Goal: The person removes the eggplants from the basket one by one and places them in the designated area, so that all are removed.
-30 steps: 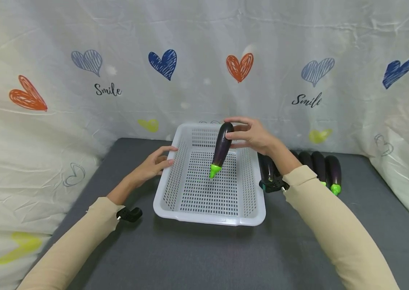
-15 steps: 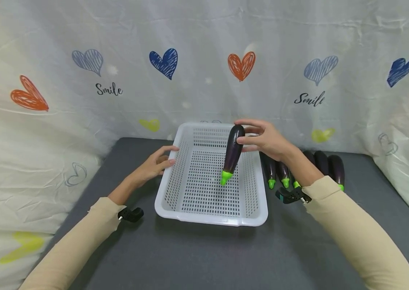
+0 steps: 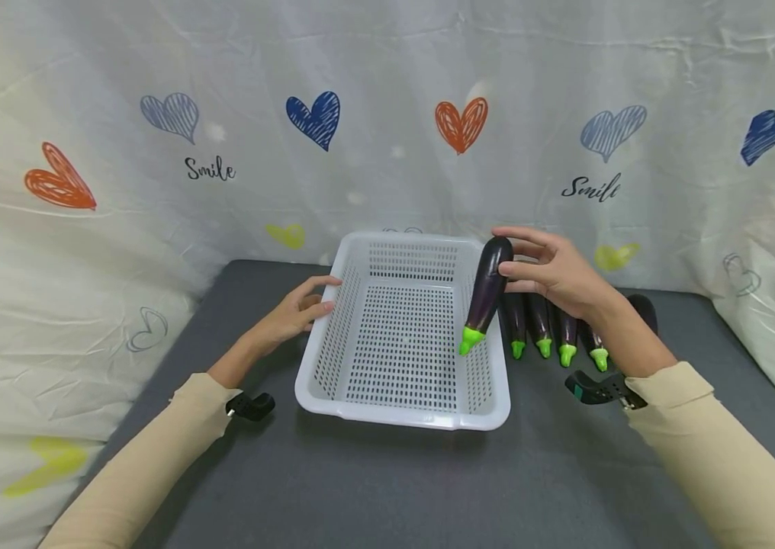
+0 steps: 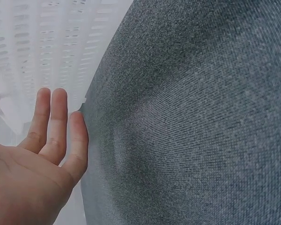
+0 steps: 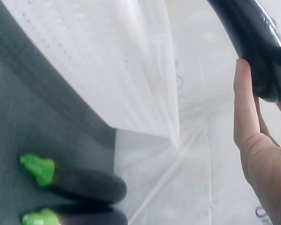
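Observation:
My right hand [image 3: 555, 271] pinches a dark purple eggplant [image 3: 487, 286] by its rounded end, with the bright green cap pointing down. The eggplant hangs above the right rim of a white perforated plastic basket [image 3: 401, 419]. In the right wrist view, the fingers and the held eggplant [image 5: 255, 47] stand at the upper right. My left hand [image 3: 291, 313] rests at the basket's left rim, index finger and thumb over the edge. The left wrist view shows other fingers of the left hand [image 4: 42, 159] nearly straight beside the outer wall.
Several more eggplants [image 3: 540, 324] lie in a row right of the basket on the dark grey tablecloth [image 3: 387, 488], partly hidden by the right forearm. A pale curtain [image 3: 387, 175] with printed hearts hangs behind and along the sides. Each wrist wears a black strap [image 3: 596, 387].
The right hand has carried the eggplant rightward, from above the basket's middle to its right rim, uncovering more of the eggplants in the row. The left hand stays at the rim.

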Motion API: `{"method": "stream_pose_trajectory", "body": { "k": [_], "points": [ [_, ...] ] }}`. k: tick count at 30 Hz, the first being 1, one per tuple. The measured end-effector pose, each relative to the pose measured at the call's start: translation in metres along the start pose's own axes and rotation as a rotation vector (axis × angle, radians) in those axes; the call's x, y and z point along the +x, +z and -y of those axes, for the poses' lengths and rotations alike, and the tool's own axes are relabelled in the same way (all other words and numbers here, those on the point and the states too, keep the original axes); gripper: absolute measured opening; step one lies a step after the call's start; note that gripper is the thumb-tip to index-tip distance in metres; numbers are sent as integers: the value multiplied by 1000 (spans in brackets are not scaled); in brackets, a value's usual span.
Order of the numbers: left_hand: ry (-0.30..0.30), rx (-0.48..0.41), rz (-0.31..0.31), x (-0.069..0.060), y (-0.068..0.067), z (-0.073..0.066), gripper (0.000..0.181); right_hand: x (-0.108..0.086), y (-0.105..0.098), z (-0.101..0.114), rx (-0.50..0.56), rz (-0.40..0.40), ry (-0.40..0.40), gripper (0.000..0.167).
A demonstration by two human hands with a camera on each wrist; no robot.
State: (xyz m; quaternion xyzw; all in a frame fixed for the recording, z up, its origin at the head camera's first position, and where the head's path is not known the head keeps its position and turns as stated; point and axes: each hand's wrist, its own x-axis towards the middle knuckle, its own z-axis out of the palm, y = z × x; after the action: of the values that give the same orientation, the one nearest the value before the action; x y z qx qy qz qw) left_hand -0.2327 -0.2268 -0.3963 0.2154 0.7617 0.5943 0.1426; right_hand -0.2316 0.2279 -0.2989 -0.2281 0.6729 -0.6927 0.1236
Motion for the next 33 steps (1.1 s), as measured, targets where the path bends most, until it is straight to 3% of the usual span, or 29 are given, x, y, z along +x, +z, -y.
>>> {"method": "stream_pose_trajectory", "body": {
  "k": [7, 14, 23, 33],
  "points": [
    [-3, 10, -7, -1, 0, -2, 51, -27, -22, 10, -70, -63, 27, 54],
    [10, 5, -7, -2, 2, 0, 53, -59, -49, 14, -52, -148, 62, 53],
    [8, -3, -1, -1, 2, 1, 52, -102, -90, 5, 36, -164, -22, 51],
    [7, -11, -3, 0, 2, 2, 51, -143, -129, -8, -112, -228, 16, 53]
  ]
}}
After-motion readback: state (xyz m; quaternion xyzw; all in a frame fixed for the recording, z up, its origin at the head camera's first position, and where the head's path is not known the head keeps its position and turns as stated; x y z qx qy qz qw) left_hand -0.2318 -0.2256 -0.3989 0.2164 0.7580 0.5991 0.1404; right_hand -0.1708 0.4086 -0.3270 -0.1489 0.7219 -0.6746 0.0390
